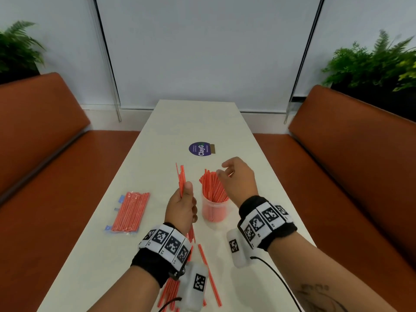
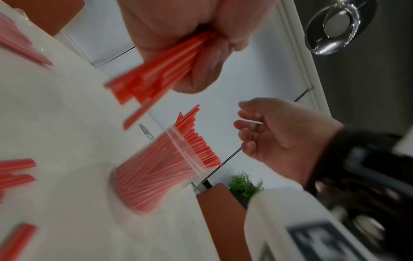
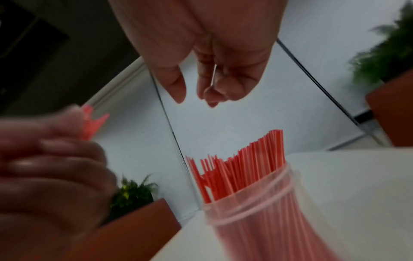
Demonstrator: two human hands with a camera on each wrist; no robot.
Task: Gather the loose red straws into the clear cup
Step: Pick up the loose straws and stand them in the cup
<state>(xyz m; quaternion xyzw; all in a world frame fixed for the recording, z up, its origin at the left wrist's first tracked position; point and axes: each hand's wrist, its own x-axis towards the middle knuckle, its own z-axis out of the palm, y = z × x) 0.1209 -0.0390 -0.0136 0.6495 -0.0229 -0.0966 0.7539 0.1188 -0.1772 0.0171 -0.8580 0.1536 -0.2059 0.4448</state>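
Left hand (image 1: pixel 181 207) gripping a bundle of thin red plastic straws (image 1: pixel 181 176); right hand (image 1: pixel 239 180) loosely spread, empty, above clear plastic cup (image 1: pixel 213 210) crammed with straws. Long white desk (image 1: pixel 195 122) between orange benches (image 1: pixel 349 167), loose straws (image 1: pixel 208 271) near edge, white wall behind.
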